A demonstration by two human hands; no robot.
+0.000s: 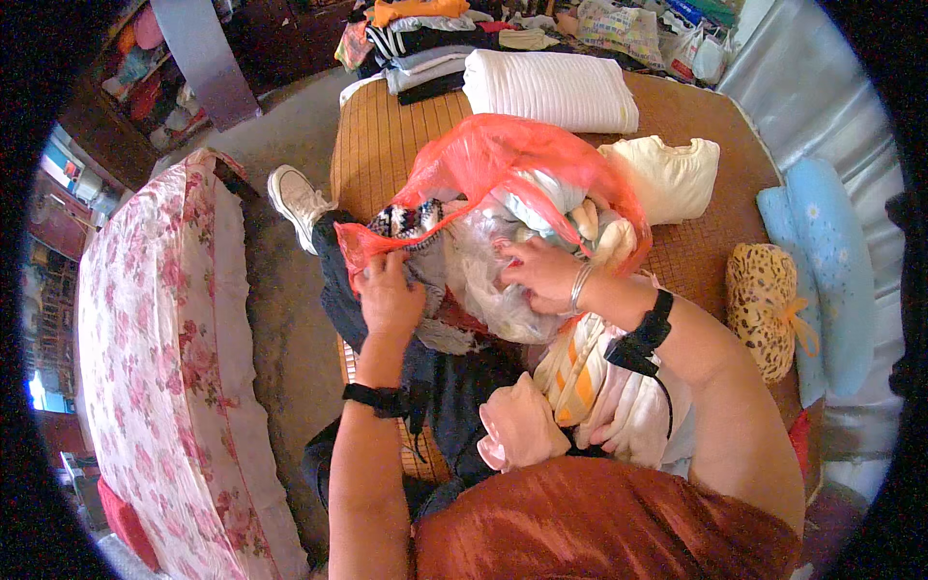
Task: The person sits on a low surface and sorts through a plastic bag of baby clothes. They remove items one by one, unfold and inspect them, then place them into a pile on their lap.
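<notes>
A red plastic bag (474, 145) lies wide open on the bed in front of me, with folded clothes inside. My left hand (390, 298) has its fingers bent over the bag's near left edge, beside a patterned knit (406, 220) and grey cloth. Crumpled clear plastic (474, 261) fills the middle of the bag, and the bent fingers of my right hand (543, 277) are closed on it. Pale clothes (541, 198) show through the red film. By my lap lie a rolled peach cloth (522, 422), a yellow-striped cloth (570, 377) and pinkish-white clothes (628, 416).
A white quilted roll (551, 92) and a cream folded garment (672, 174) lie beyond the bag. Stacked clothes (425, 68) stand far left. Right are a leopard-print bundle (761, 309) and blue pillow (836, 280). A flower-covered piece of furniture (164, 358) stands left.
</notes>
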